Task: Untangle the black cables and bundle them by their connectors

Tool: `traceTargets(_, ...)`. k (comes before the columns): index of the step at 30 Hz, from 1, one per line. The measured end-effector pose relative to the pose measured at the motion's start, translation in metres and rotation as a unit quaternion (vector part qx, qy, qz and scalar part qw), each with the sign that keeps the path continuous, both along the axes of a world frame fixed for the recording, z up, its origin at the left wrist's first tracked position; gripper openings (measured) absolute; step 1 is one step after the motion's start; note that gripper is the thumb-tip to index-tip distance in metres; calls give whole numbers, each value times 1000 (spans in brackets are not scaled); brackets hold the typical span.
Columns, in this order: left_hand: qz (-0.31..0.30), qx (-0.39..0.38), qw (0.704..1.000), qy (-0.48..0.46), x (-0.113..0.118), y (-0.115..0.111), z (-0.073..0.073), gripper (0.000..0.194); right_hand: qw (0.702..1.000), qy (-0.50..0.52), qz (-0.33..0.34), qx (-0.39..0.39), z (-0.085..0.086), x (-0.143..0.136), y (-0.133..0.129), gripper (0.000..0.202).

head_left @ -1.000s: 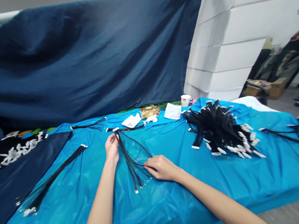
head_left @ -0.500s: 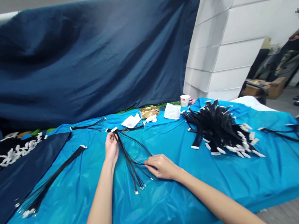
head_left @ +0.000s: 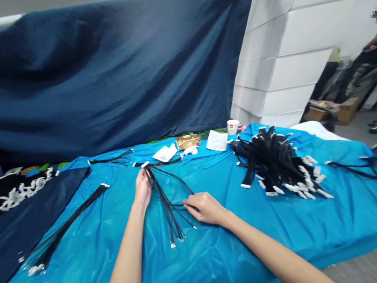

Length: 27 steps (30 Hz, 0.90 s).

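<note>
Two hands on one harness (head_left: pixel 165 201), centre of blue worktop (head_left: pixel 225 244). Left hand (head_left: pixel 142 188) pinching top near white plug; right hand (head_left: pixel 203 207) pinching stray wire at 4 o'clock. Keep top clamped, comb strands straight, avoid big pile (head_left: pixel 276 161) at 2 o'clock.

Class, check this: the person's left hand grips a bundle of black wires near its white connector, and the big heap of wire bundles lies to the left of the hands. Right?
Not quite. The left hand does grip the black wires near the white connector, but the head view shows the big heap to the right of the hands.

Two bare forearms, no sleeves; hands (head_left: pixel 142 188) ungloved, no rings
</note>
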<state>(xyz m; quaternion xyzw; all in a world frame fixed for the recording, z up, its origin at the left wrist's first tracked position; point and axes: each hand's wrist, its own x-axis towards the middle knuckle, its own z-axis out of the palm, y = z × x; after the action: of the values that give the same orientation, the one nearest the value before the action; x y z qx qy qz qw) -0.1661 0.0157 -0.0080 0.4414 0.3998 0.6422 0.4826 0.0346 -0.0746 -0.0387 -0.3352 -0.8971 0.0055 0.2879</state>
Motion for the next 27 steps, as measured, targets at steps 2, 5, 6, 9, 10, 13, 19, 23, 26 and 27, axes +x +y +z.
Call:
traceTargets(2, 10, 6, 1000, 16, -1, 2, -3, 21, 1000, 0, -2, 0, 0, 0, 0, 19)
traceTargets(5, 59, 31, 997, 44, -4, 6, -9, 16, 1000, -1, -4, -3, 0, 1, 0, 18)
traceTargets(6, 79, 40, 995, 54, -5, 7, -11, 13, 1000, -2, -5, -4, 0, 1, 0, 18)
traceTargets(9, 122, 62, 987, 82, -6, 9, -14, 10, 1000, -4, -8, -5, 0, 1, 0, 18)
traceTargets(10, 126, 65, 986, 89, -6, 9, -15, 9, 1000, -5, -10, -5, 0, 1, 0, 17)
traceTargets(13, 121, 63, 985, 103, -6, 9, -15, 8, 1000, -5, -15, -6, 1, 1, 0, 17)
traceTargets(19, 120, 32, 987, 100, -8, 9, -15, 12, 1000, -1, -25, -5, 2, 2, 0, 17)
traceTargets(23, 121, 0, 988, 96, -10, 9, -17, 24, 1000, 4, -26, -2, 3, 2, 0, 18)
traceTargets(26, 117, -13, 988, 100, -11, 9, -17, 29, 1000, 10, -25, -1, 4, 2, 0, 18)
traceTargets(27, 118, -14, 988, 102, -11, 8, -17, 30, 1000, 12, -24, 1, 4, 2, 0, 18)
